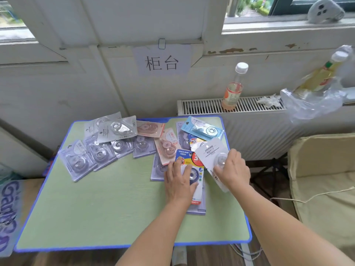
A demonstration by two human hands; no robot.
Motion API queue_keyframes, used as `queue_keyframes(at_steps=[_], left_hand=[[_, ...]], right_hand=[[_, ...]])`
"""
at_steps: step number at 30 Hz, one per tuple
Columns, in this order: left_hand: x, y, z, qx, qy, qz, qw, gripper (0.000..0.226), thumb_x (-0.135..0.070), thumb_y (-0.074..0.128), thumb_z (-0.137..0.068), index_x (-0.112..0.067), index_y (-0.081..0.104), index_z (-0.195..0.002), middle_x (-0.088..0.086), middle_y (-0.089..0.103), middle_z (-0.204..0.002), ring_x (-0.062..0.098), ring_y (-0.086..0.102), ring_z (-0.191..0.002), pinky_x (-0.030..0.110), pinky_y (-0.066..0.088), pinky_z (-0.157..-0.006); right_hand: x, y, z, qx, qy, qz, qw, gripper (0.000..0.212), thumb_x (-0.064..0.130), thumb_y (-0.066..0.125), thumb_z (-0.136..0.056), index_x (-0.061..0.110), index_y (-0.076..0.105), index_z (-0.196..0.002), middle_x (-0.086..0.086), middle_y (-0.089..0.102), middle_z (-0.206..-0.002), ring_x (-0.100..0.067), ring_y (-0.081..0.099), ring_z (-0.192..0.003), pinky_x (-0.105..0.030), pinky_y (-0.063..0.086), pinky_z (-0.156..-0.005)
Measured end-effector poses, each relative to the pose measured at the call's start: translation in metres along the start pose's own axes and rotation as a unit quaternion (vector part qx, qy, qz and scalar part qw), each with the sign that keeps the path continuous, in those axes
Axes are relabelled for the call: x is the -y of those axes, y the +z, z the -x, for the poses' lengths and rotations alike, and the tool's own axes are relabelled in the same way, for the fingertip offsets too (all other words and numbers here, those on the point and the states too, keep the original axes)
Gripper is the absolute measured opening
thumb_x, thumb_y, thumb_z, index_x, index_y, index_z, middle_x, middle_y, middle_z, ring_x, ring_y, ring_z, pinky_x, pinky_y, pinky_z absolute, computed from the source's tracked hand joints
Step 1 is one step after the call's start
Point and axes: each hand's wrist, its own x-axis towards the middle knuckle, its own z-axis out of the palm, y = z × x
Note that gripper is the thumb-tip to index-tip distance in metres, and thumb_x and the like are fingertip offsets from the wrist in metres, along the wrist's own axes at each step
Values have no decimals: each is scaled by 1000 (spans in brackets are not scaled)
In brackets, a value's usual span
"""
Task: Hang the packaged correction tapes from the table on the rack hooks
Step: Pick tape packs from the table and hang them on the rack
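Clearly, from my head view, the risk is the loose heap: packs overlap on the green blue-edged table [107, 204], so lifting one could drag a neighbour off the edge — slippery plastic blisters would cause that. No rack hooks show, so I cannot tell how far I must carry. My right hand [233, 169] curls round the white blister-packed correction tape [211, 152], holding it tilted just above the table's right side. My left hand [179, 182] lies flat, fingers straight, pressing the blue-and-yellow carded correction tape [194, 166] beside it. More grey and pink packs [99, 148] lie toward the table's far left — both forearms reach forward.
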Motion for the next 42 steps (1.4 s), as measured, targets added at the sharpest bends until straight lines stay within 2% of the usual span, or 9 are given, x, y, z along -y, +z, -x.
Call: queue_keyframes(at_steps=[5,7,9,10,17,24,30,35,42], left_hand=[[-5,-2,15,9,-21,32,999,73,-31,99,-35,-14,72,-101,15,65,-118,42,66,-100,47,60,-71],[-10,-10,22,1,-29,51,998,68,-29,94,-54,-13,68,-115,13,58,-133,42,56,-118,47,57,-84],[-15,-17,27,14,-36,61,997,61,-30,76,-82,-15,52,-137,8,35,-153,36,30,-140,44,40,-108],[-19,-21,30,16,-41,70,997,59,-30,69,-88,-17,46,-142,5,27,-157,33,22,-144,42,34,-113],[-51,-38,31,41,0,73,996,60,-39,56,-95,-23,32,-148,-1,13,-161,26,9,-148,35,12,-119],[-79,-38,26,93,110,90,985,56,-37,57,-94,-25,35,-145,-3,13,-160,22,12,-146,32,27,-114],[-101,-41,34,131,222,96,961,52,-34,58,-93,-23,39,-140,-1,16,-159,24,14,-144,29,17,-117],[-126,-33,65,167,312,124,927,44,-33,59,-92,-22,46,-132,-3,20,-156,24,21,-138,32,31,-110],[-178,-28,140,215,445,131,860,47,-34,60,-92,-23,43,-135,-4,19,-157,23,18,-141,35,36,-107]], right_hand=[[-17,-3,22,-17,12,-17,1000,70,41,60,-86,14,26,-141,-8,43,-128,-31,48,-115,-39,42,-87],[-23,-5,32,-21,17,-28,999,71,42,59,-86,15,26,-142,-8,41,-129,-30,47,-116,-39,42,-87],[-28,-7,40,-26,25,-41,999,64,42,59,-87,14,31,-138,-8,42,-127,-31,47,-115,-38,41,-86],[-32,-10,45,-30,31,-48,998,62,42,59,-87,14,32,-136,-8,42,-126,-31,47,-115,-38,42,-86],[-61,-27,75,-72,103,-68,990,55,42,60,-86,14,36,-126,-6,45,-125,-29,49,-114,-39,42,-86],[-86,-46,104,-121,206,-91,967,68,39,62,-86,9,28,-137,-9,43,-134,-32,46,-121,-40,41,-93],[-101,-47,157,-163,337,-126,919,61,35,61,-86,8,31,-131,-11,45,-134,-32,46,-123,-39,42,-93],[-123,-43,220,-189,459,-132,858,63,34,58,-88,8,27,-136,-12,42,-139,-32,44,-126,-40,42,-95],[-160,-38,320,-235,587,-150,760,58,31,59,-86,9,31,-132,-13,46,-135,-32,46,-123,-38,42,-91]])
